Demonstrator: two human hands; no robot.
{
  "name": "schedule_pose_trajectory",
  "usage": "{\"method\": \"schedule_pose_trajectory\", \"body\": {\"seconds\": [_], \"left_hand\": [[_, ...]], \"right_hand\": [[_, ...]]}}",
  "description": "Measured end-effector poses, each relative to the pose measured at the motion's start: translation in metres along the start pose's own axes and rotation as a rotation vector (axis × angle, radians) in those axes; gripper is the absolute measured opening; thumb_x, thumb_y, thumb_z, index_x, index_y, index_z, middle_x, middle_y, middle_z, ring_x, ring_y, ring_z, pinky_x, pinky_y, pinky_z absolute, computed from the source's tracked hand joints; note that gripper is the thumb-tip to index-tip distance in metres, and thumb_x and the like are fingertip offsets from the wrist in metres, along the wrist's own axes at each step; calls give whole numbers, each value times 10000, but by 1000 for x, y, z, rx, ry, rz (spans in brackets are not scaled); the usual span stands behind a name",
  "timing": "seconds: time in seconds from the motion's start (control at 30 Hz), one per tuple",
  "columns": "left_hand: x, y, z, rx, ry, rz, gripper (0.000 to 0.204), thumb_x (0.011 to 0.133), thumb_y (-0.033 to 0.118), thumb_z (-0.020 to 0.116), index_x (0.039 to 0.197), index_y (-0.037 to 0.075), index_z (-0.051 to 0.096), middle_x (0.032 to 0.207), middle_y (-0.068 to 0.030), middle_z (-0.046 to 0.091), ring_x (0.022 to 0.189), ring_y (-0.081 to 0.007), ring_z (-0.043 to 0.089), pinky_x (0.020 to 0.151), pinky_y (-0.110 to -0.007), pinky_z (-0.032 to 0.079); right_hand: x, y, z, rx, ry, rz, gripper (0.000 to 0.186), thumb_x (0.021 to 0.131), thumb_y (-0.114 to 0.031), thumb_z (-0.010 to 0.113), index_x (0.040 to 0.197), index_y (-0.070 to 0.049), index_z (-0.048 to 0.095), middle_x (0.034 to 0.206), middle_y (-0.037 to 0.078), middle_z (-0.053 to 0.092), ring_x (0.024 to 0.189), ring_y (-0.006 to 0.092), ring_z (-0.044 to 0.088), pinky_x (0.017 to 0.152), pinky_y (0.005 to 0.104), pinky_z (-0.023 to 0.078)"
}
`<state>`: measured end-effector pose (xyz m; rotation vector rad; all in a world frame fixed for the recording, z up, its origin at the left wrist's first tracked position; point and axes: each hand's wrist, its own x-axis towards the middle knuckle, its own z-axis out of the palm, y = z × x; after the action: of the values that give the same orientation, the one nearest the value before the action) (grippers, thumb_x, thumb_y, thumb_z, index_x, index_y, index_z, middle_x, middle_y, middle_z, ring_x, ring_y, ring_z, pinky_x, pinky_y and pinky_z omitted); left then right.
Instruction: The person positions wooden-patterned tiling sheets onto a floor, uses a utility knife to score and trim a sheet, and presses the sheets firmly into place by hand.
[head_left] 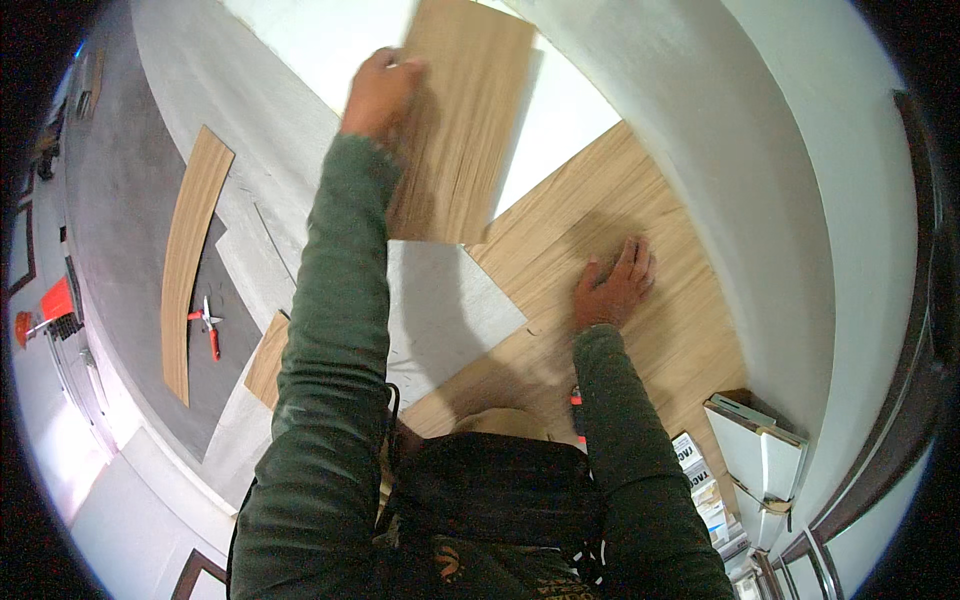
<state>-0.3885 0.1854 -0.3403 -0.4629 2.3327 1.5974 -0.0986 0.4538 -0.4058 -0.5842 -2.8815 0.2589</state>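
Note:
A short wood-look floor plank [468, 110] is raised at the top middle, tilted above the floor. My left hand [382, 98] grips its left edge, the thumb on the top face and the other fingers partly hidden. To the right, my right hand [614, 290] rests on the laid wood-look flooring [680, 250], its fingers stretched out and holding nothing. Beneath and beyond the plank lies a bright white area [565, 125] of floor. Grey underlay [440, 310] shows between my arms, next to the edge of the flooring.
At left, a long loose plank [188, 265] lies on the dark grey floor, with red-handled cutting pliers [209, 325] beside it. A small plank piece [268, 362] lies near my left sleeve. Boxes [755, 445] stand at lower right. A pale wall [800, 130] curves along the right.

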Motion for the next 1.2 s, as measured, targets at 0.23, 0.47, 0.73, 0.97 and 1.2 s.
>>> {"method": "schedule_pose_trajectory", "body": {"seconds": [0.23,0.47,0.73,0.97,1.2], "left_hand": [[-102,-40,-8,-983,256,18,373,959,-5,446,1318,-82,382,1208,-199,538,1026,-292,624,846,-416,588],[-134,-91,109,-1447,215,-213,269,936,-53,480,1206,-43,473,1138,-181,568,1020,-305,614,919,-445,571],[-153,-71,170,-1590,443,-397,279,943,-43,538,1217,-37,487,1134,-156,567,1009,-293,605,964,-465,533],[-164,-61,180,-1372,335,-588,260,1009,158,522,1145,-64,510,983,-175,634,869,-276,675,760,-388,616],[-160,-72,125,-774,-245,-489,367,987,328,554,1093,-23,585,801,-146,682,699,-266,678,619,-343,567]], "right_hand": [[15,-11,-25,548,-177,365,655,874,-304,611,1431,-33,398,1493,168,347,1385,397,287,1143,544,228],[-1,3,2,-18,-54,13,641,877,-297,607,1424,-28,407,1490,167,356,1388,386,285,1152,515,231],[-2,9,1,49,14,-11,626,888,-275,591,1428,-25,397,1496,175,342,1385,393,288,1149,525,229],[-4,7,7,18,28,-50,632,886,-279,594,1420,-4,397,1484,189,355,1372,402,302,1134,541,237],[3,-2,-3,-23,-25,21,626,860,-315,603,1379,-3,446,1447,195,412,1344,420,344,1110,541,265]]}}
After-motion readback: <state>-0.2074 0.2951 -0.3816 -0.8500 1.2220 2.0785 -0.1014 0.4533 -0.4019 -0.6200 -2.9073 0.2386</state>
